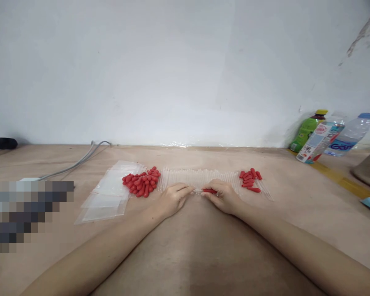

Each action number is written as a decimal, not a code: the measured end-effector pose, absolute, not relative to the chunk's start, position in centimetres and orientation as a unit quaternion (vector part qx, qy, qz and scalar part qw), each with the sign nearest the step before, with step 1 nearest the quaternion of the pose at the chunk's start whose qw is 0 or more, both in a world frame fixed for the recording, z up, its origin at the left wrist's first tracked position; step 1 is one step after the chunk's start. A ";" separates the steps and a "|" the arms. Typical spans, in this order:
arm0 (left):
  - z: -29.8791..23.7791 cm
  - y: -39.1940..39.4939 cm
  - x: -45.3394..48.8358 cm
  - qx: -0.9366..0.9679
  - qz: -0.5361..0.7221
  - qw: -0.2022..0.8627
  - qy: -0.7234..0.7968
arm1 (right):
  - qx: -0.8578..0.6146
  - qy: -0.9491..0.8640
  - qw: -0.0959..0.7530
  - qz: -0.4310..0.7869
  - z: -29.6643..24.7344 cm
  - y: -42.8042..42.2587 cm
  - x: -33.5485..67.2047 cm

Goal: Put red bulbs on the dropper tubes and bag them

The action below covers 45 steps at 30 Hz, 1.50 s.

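My left hand (173,199) pinches a thin clear dropper tube (198,190) near the middle of the table. In my right hand (222,196) is a red rubber dropper bulb (209,190), held in line with the tube and meeting its right end. How far the tube sits inside the bulb I cannot tell. Behind both hands lies a row of clear dropper tubes (188,176), side by side. To the left is a large pile of red bulbs (142,183). A smaller group of red bulbs (249,180) rests right of the row, some of them over tubes.
Clear plastic bags (107,193) lie overlapping left of the large pile. A grey cable (77,163) runs to a blurred area at far left. Several bottles, including a green bottle (306,131), stand at the back right near yellow tape (342,179). A white wall (172,74) closes the back.
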<state>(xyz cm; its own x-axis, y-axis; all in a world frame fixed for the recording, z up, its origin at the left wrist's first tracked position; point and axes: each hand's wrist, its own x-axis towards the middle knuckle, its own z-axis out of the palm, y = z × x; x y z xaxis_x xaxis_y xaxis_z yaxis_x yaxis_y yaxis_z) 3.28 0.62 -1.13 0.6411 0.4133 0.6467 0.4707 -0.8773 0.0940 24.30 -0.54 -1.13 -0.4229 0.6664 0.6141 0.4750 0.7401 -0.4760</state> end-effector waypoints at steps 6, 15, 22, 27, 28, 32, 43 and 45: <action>-0.4 0.5 3.2 -0.896 -0.356 -0.025 -0.264 | -0.364 -0.772 0.410 0.321 -0.7 -0.5 24.6; -0.3 0.4 3.2 -0.891 -0.354 -0.056 -0.279 | -0.377 -0.748 0.406 0.365 -0.6 -0.2 24.8; -0.7 0.8 3.1 -0.894 -0.355 -0.025 -0.271 | -0.332 -0.856 0.394 0.045 -0.6 0.2 25.5; -1.1 0.7 3.2 -0.900 -0.348 0.006 -0.263 | -0.319 -0.868 0.380 -0.020 -0.7 -0.2 25.1; -1.1 0.6 3.3 -0.902 -0.342 0.015 -0.262 | -0.317 -0.867 0.383 -0.016 -0.8 -0.3 25.0; -1.1 0.2 3.4 -0.910 -0.321 0.040 -0.258 | -0.304 -0.870 0.388 0.010 -1.0 -0.5 24.7; -1.0 0.1 3.6 -0.913 -0.317 0.048 -0.251 | -0.291 -0.874 0.388 0.010 -1.3 -0.5 24.2; -1.0 0.1 3.6 -0.914 -0.311 0.044 -0.256 | -0.294 -0.873 0.389 0.008 -1.3 -0.5 24.0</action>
<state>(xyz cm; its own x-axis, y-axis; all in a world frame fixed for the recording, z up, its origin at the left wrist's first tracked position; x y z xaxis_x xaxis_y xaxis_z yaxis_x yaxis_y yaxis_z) 3.63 0.10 -1.00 0.6755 0.4403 0.5915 0.4945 -0.8655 0.0796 24.03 -0.45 -1.28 -0.5242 0.5189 0.6753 0.5071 0.8272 -0.2420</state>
